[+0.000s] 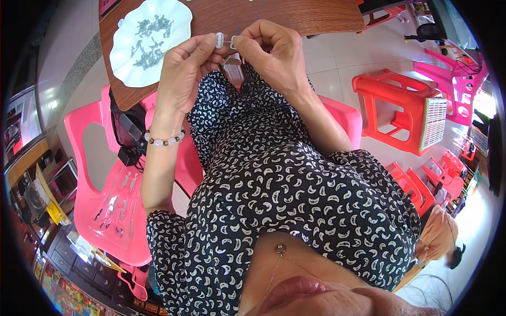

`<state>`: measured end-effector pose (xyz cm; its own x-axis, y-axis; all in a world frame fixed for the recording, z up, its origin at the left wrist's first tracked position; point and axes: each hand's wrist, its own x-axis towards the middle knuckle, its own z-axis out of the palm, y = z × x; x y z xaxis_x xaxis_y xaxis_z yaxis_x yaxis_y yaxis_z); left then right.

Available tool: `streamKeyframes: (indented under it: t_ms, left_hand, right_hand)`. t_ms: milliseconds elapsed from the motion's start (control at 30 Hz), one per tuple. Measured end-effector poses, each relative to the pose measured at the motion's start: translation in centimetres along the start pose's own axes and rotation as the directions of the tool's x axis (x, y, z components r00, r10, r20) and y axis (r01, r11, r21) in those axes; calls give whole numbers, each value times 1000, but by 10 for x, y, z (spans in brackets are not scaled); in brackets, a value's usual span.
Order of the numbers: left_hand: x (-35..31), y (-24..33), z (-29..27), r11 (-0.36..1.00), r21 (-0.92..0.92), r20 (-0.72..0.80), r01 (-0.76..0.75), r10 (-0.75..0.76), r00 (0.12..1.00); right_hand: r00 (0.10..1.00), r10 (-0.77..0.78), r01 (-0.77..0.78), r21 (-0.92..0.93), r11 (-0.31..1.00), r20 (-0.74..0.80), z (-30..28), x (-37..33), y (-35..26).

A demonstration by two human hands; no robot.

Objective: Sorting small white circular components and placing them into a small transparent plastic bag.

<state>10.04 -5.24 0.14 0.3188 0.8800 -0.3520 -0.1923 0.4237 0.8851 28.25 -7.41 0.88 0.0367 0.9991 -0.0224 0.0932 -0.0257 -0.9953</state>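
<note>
Above my lap, at the table's near edge, both hands meet over a small assembly. My left hand (184,66), with a beaded bracelet on its wrist, pinches a white rounded plastic piece (219,40) between thumb and fingers. A thin ridged metal rod (227,42), like a screw or spring, runs from it toward the right. My right hand (275,58) pinches a small white plastic piece (233,42) at the rod's other end; its fingertips partly cover it. Left of my hands, a white scallop-edged plate (124,60) carries many small grey metal pieces, apparently screws, in two loose heaps.
The brown wooden table (226,15) spans the top. A pink chair (113,210) stands at my left, a dark bag (125,124) beside it. Red stools (382,108) and a magenta chair (453,79) stand to the right. Another person (437,231) is at the lower right.
</note>
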Motion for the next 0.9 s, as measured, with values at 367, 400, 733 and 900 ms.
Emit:
streamKeyframes:
  t_ms: [367, 400, 733, 900]
  left_hand:
    - [0, 0, 8, 984, 137, -88, -112, 125, 988]
    - [0, 1, 10, 984, 137, -88, -112, 125, 988]
    - [1, 3, 18, 940, 296, -127, -169, 215, 968]
    - [3, 4, 16, 938, 303, -132, -169, 217, 967]
  right_hand:
    - [989, -128, 114, -163, 980, -74, 3, 1, 4]
    - [989, -128, 114, -163, 980, -74, 4, 1, 5]
    - [987, -148, 138, -155, 978, -60, 4, 2, 9]
    - [999, -32, 32, 11, 999, -2, 3, 3, 10]
